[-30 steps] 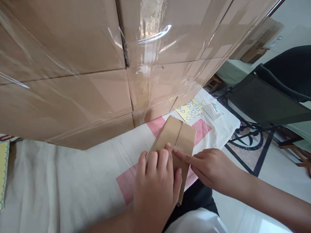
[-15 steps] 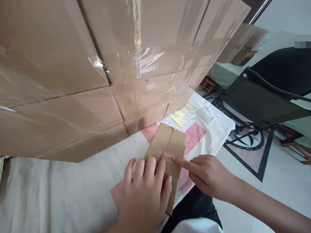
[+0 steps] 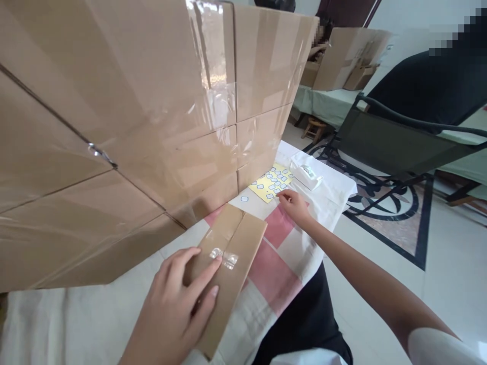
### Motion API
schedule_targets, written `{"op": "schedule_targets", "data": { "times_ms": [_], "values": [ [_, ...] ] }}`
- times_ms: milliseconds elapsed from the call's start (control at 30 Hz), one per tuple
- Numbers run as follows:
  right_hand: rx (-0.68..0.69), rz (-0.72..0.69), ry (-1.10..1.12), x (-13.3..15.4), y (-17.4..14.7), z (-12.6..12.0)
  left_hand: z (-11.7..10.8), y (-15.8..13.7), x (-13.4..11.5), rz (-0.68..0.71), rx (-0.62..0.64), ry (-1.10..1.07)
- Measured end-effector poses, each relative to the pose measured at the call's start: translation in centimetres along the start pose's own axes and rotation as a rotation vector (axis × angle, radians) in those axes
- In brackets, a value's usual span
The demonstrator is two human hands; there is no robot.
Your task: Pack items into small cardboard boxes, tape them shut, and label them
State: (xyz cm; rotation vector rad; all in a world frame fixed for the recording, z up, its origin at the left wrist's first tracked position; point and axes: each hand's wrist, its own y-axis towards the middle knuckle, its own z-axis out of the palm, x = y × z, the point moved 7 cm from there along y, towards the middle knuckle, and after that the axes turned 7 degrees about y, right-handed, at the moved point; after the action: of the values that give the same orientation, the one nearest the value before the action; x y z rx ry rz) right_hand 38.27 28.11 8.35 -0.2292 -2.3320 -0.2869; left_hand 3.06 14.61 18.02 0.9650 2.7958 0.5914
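A narrow brown cardboard box (image 3: 238, 248) lies flat on the table, a short strip of clear tape (image 3: 223, 257) across its top seam. My left hand (image 3: 178, 299) rests on the box with fingers apart, its index fingertip touching the tape. Past the far end of the box, a yellow sheet (image 3: 262, 190) carries several small white stickers with dark outlines. My right hand (image 3: 294, 205) is at the sheet's near right corner, thumb and index finger drawn together in a pinch. Whatever may be between those fingertips is too small to make out.
Large taped cartons (image 3: 171, 101) stand stacked along the left. A single sticker (image 3: 244, 199) lies on the checked cloth (image 3: 274, 274). Behind the sheet sits a white tape dispenser (image 3: 307, 175). A folding chair (image 3: 403, 121) holds a person in dark clothing at right.
My right hand has left the tape on the box and moved away to the yellow sheet. My left hand stays on the box. The view has shifted, showing more of the room behind.
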Motion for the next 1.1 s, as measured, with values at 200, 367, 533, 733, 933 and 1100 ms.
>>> {"op": "schedule_targets", "data": {
  "times_ms": [200, 367, 533, 733, 933, 1100],
  "values": [
    [-0.021, -0.013, -0.106, 0.6, 5.7, 3.6, 0.4, -1.5, 2.1, -0.044, 0.111, -0.217],
    [-0.063, -0.043, -0.320, 1.2, 6.2, 6.1, 0.7, -1.0, 0.2, -0.021, 0.086, -0.225],
    [-0.022, -0.053, -0.228, 0.5, 5.8, 6.2, 0.6, 0.0, -0.2, 0.025, 0.067, -0.202],
    [0.012, -0.028, -0.130, 0.3, 6.4, 6.0, 1.3, 0.6, -0.5, 0.074, 0.094, -0.149],
    [0.058, -0.016, -0.027, 0.2, 6.6, 5.6, 1.5, 1.0, -0.6, 0.095, 0.121, -0.194],
    [0.183, -0.168, 0.363, 1.5, 6.5, 4.5, 1.4, 1.1, -0.6, 0.039, 0.169, -0.239]
  ]
}}
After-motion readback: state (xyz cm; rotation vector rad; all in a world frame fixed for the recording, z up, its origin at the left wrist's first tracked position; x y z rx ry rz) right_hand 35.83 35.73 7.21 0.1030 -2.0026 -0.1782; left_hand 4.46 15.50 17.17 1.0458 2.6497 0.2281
